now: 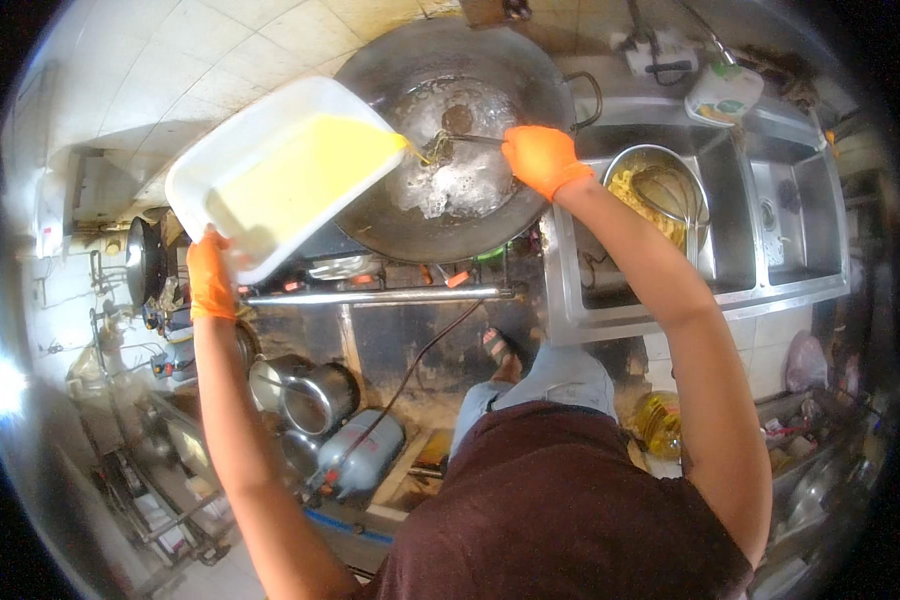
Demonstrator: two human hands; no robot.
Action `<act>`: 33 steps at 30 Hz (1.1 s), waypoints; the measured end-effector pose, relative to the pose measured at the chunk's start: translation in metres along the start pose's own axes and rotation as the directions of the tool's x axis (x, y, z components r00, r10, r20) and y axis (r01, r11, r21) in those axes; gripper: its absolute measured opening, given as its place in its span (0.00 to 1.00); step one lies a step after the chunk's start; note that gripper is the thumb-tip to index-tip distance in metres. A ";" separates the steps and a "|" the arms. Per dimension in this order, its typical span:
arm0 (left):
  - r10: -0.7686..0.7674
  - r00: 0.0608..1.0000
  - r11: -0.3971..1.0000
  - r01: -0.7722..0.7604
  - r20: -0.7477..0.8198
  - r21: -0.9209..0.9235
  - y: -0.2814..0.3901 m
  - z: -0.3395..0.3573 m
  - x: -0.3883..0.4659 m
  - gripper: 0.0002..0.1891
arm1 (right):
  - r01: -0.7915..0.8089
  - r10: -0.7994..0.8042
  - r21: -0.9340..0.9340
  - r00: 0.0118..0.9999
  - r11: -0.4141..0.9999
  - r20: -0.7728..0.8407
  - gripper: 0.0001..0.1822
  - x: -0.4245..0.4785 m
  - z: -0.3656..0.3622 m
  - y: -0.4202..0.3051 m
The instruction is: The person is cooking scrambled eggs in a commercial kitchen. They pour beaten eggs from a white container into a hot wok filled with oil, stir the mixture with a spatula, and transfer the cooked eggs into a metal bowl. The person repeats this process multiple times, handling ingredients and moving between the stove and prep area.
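Gloved in orange, my left hand (211,277) grips the near left corner of a white plastic tub (195,176). The tub tilts to the right, and yellow liquid (307,176) runs in a thin stream from its far right corner into a large dark metal wok (450,238). Clear, bubbling liquid (457,184) lies in the wok. My right hand (544,161), also in an orange glove, is closed around the handle of a thin utensil (472,138) over the wok. The utensil's head is at the stream, too blurred to identify.
Right of the wok is a steel double sink (765,292), with a metal bowl (622,154) holding yellow food and a wire strainer (664,191). A metal rail (390,296) runs along the stove front. Below stand metal pots (319,401) and a gas cylinder (364,450).
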State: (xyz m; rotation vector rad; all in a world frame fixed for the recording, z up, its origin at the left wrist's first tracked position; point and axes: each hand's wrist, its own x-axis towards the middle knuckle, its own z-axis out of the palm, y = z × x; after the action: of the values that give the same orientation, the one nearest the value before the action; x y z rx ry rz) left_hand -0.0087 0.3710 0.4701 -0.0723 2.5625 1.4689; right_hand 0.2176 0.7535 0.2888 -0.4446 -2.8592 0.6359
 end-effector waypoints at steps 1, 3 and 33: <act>-0.004 1.000 1.000 0.004 -0.031 -0.002 0.001 0.002 0.002 0.16 | -0.016 0.016 -0.045 1.000 0.999 0.019 0.13 0.002 0.002 0.001; -0.029 0.999 0.999 0.028 -0.016 -0.039 0.008 0.003 -0.002 0.17 | 0.029 -0.029 -0.018 0.999 0.999 0.030 0.13 -0.004 0.000 -0.007; 0.011 1.000 0.990 -0.007 0.023 -0.144 0.077 0.001 -0.009 0.31 | -0.307 0.289 0.159 0.949 0.938 0.128 0.13 0.007 -0.015 -0.014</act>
State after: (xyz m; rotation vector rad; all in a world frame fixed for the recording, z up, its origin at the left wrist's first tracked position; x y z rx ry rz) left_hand -0.0096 0.4109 0.5365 -0.0627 2.4377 1.6460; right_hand 0.2108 0.7492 0.3094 -0.8499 -2.8174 0.9831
